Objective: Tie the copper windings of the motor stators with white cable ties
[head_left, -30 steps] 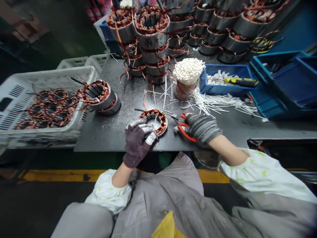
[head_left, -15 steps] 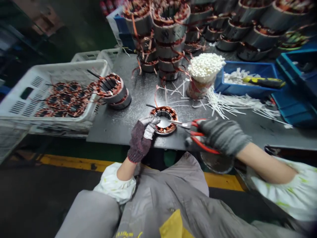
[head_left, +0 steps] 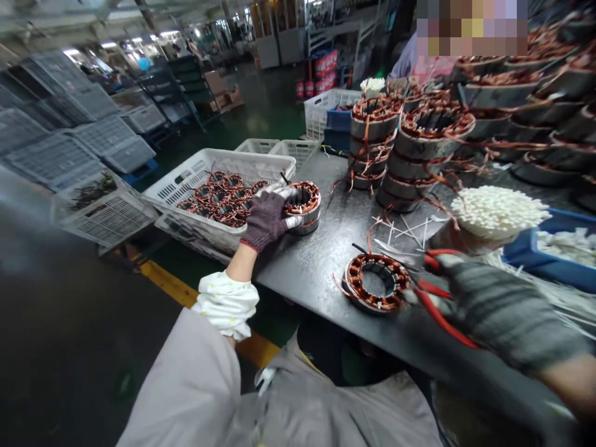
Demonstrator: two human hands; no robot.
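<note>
My left hand (head_left: 269,218), in a dark purple knit glove with white-wrapped fingertips, is closed around the near left side of a motor stator (head_left: 308,197) with copper windings. That stator sits on top of another one at the table's left edge. In my right hand (head_left: 507,313), gloved in grey, are red-handled scissors (head_left: 449,320); their blades are blurred and partly hidden. They are close to the right side of a second wound stator (head_left: 356,276), which lies flat on the table with a black lead and loose copper wires sticking out.
Left of the table, a white crate (head_left: 212,218) holds several wound stators. Stator stacks (head_left: 395,164) stand at the back. White ties fill a round container (head_left: 500,211), and more lie loose beside a blue bin (head_left: 526,251). Another person (head_left: 405,56) is across the table.
My left hand has left the flat stator and moved left onto the stacked one. The scissors have come out of the flat stator's opening to its right side. The view has swung left.
</note>
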